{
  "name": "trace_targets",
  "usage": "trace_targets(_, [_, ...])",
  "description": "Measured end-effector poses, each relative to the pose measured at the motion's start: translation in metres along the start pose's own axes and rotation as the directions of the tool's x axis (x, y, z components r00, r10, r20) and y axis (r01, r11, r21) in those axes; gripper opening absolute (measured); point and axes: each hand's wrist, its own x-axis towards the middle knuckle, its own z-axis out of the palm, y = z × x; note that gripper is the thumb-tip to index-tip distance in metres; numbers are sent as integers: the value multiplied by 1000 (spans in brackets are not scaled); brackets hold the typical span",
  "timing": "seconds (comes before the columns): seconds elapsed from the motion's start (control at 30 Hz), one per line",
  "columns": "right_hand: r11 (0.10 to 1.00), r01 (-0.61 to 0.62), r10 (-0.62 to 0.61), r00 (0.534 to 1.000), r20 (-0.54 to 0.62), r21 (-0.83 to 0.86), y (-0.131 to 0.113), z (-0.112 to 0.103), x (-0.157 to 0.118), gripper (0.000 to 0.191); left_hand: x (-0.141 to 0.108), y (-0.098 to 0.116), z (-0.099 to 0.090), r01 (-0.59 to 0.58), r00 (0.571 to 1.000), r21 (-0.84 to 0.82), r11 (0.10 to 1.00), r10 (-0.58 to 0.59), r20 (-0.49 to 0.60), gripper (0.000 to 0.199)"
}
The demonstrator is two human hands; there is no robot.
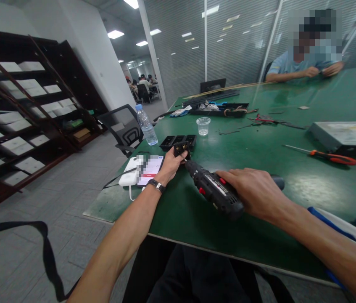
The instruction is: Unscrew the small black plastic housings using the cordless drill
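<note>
Pressing drill against hand-held part

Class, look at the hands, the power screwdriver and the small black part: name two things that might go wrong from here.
1. The left hand pinches the small black part right at the tip of the power screwdriver; a slip might jab the fingers.
2. The plastic cup stands just beyond the part; a jolt might tip it.

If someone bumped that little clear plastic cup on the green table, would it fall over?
Probably, yes. The clear cup looks thin and nearly empty, so it is likely very light and would slide or tip at a small push. It stands upright on the smooth green table, alone, with nothing touching it. It would likely squash if squeezed hard.
</note>
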Motion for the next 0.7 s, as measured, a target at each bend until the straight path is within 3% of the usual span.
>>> trace_targets(0.13, [1000,18,-18,1000,-9,-10,0,2,-1,47,-1,0,1,-7,1000,5,1000,6,14,49])
trace_targets(0.33, [975,-26,37,998,-44,220,3,3,-6,45,-4,3,3,-12,999,36,999,11,33,46])
trace_targets(0.6, [1000,4,-4,999,33,-14,-5,2,-2,52,-5,5,3,-11,999,45,999,9,43,47])
trace_targets(0.7, [1000,1,-2,999,33,15,-5,0,-3,50,-5,5,2,-13,999,51,999,11,53,46])
